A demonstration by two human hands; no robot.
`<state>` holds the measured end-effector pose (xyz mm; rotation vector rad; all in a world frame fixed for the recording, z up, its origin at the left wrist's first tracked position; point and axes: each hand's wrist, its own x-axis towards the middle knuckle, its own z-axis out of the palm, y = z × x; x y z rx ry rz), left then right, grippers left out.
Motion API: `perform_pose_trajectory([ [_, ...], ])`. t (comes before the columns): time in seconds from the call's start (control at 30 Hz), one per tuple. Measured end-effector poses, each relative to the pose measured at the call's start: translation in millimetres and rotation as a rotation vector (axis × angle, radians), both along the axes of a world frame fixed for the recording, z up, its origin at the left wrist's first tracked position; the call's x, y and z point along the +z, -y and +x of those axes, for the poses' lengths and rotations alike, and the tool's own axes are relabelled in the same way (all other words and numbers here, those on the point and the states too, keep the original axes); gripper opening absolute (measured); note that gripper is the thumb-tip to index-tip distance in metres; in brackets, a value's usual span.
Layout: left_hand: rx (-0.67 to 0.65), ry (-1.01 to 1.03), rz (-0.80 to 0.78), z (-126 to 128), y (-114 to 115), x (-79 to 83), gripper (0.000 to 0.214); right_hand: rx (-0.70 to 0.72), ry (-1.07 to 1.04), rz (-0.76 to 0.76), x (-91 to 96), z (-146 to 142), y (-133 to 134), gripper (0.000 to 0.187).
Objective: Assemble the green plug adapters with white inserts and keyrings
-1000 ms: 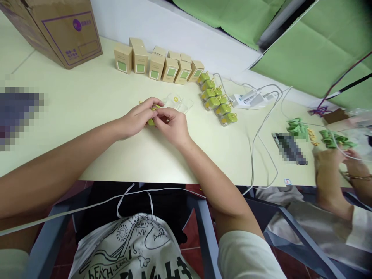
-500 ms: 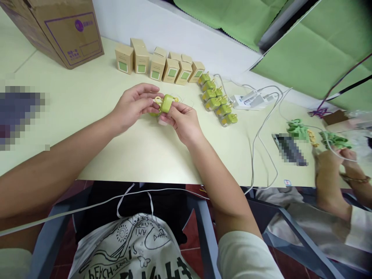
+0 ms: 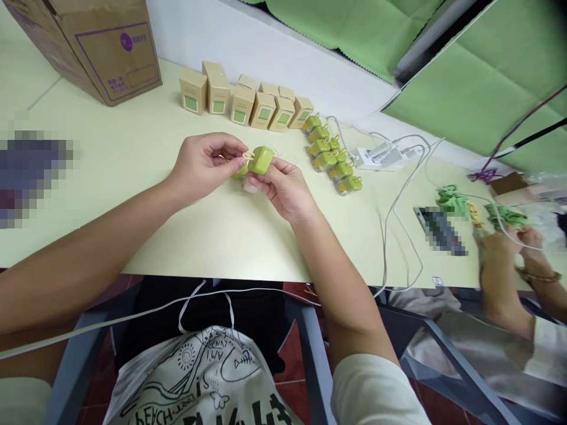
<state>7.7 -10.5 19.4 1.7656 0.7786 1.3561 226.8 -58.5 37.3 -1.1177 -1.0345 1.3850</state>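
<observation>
Between my two hands is a small glossy yellow-green case (image 3: 261, 160) with a pale yellow loop (image 3: 248, 156) at its left end. My left hand (image 3: 208, 162) pinches the loop between thumb and fingertip. On the other side, my right hand (image 3: 283, 184) grips the case by its lower right edge. Just below and behind it, another green piece (image 3: 241, 172) and a pale pinkish-white piece (image 3: 250, 186) show partly, mostly covered by my fingers. A thin clear strand lies behind the right hand.
Several small cardboard boxes (image 3: 194, 91) line the wall. Right of them stand several green looped cases (image 3: 325, 160) in clear holders. A power strip (image 3: 376, 158) with white cables, a phone (image 3: 440, 231), a large carton (image 3: 119, 65) and a co-worker's hands (image 3: 514, 242) are also around.
My left hand has closed from loosely spread fingers into a pinch on the loop. The green case has shifted slightly right and turned a little, with my right hand still holding it.
</observation>
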Motion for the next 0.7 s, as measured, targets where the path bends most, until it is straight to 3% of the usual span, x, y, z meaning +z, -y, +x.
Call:
perform_pose_trajectory([
  [0.37,-0.007,-0.070,0.107,-0.6,3.4,3.3,0.042,0.038,0.011,0.011,0.7,-0.3,2.2,0.067],
  [0.6,-0.047,-0.057,0.150,-1.5,2.7,3.8,0.025,0.051,0.031,0.002,3.3,-0.8,3.2,0.063],
  [0.7,-0.072,-0.045,0.080,-0.8,2.8,1.7,0.021,0.010,0.051,0.017,1.8,-4.4,3.3,0.058],
])
